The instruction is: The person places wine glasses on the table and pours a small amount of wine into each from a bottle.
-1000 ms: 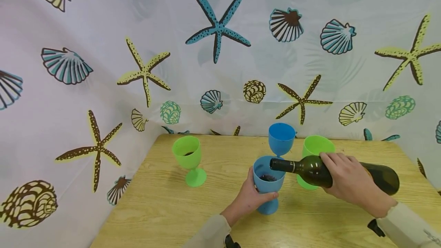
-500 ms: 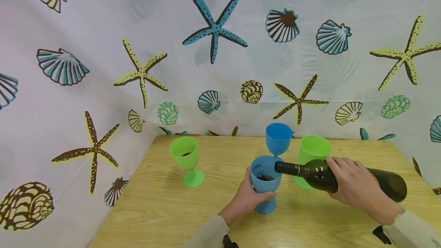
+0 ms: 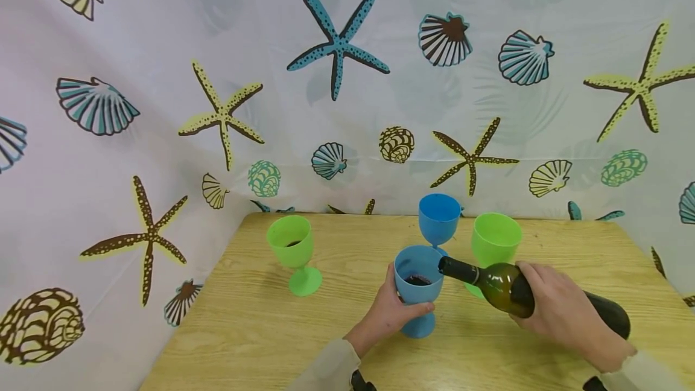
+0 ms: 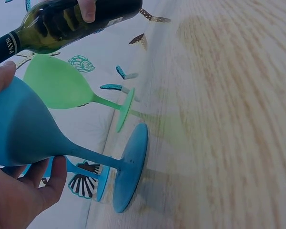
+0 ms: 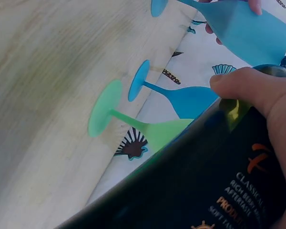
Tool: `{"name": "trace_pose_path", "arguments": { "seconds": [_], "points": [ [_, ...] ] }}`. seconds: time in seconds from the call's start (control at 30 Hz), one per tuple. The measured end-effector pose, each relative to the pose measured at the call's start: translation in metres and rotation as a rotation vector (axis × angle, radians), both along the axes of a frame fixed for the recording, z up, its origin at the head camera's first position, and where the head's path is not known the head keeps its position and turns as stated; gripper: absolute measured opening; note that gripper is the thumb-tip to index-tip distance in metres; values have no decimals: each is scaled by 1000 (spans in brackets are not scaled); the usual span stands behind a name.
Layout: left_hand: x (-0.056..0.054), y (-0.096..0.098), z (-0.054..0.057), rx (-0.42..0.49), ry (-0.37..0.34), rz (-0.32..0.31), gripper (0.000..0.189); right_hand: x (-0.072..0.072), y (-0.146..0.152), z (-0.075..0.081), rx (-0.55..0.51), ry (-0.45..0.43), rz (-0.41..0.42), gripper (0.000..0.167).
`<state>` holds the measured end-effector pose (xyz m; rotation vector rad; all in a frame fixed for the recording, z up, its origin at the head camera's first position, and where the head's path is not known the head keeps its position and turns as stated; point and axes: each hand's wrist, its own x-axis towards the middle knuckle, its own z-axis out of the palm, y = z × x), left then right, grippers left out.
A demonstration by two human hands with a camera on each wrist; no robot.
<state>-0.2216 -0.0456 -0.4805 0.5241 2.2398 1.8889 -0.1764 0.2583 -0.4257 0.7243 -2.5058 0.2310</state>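
In the head view my left hand grips a light blue goblet round the lower bowl. Dark liquid lies in its bottom, and its foot stands on the table in the left wrist view. My right hand holds a dark green wine bottle round its body. The bottle slants, with its mouth higher than its base and just by the goblet's right rim. No stream of liquid shows. Printed lettering on the bottle's label is seen in the right wrist view.
A darker blue goblet stands right behind the held one. To its right is a green goblet, partly behind the bottle. Another green goblet with dark liquid stands left on the wooden table. A shell-patterned curtain hangs behind.
The bottle's base has dropped and its mouth has drawn slightly right, to the goblet's rim. Its shoulder now looks clearer green. The left hand keeps the goblet in place.
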Motion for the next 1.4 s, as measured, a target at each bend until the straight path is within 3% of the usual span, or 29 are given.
{"name": "trace_pose_path", "arguments": {
  "seconds": [0.27, 0.4, 0.67, 0.9, 1.4],
  "points": [
    [1, 1, -2, -7, -4, 6, 94, 5, 9, -10, -107, -13, -25, 85],
    [1, 1, -1, -11, -6, 12, 92, 8, 11, -10, -258, -71, -71, 83],
    [0, -1, 0, -18, -8, 15, 93, 13, 10, -9, -577, -54, -203, 90],
    [2, 0, 1, -6, -8, 12, 94, 12, 9, -7, -828, -149, -346, 88],
    [2, 2, 0, 27, -15, 14, 92, -5, 14, -19, -1056, -213, -467, 85]
  ]
}}
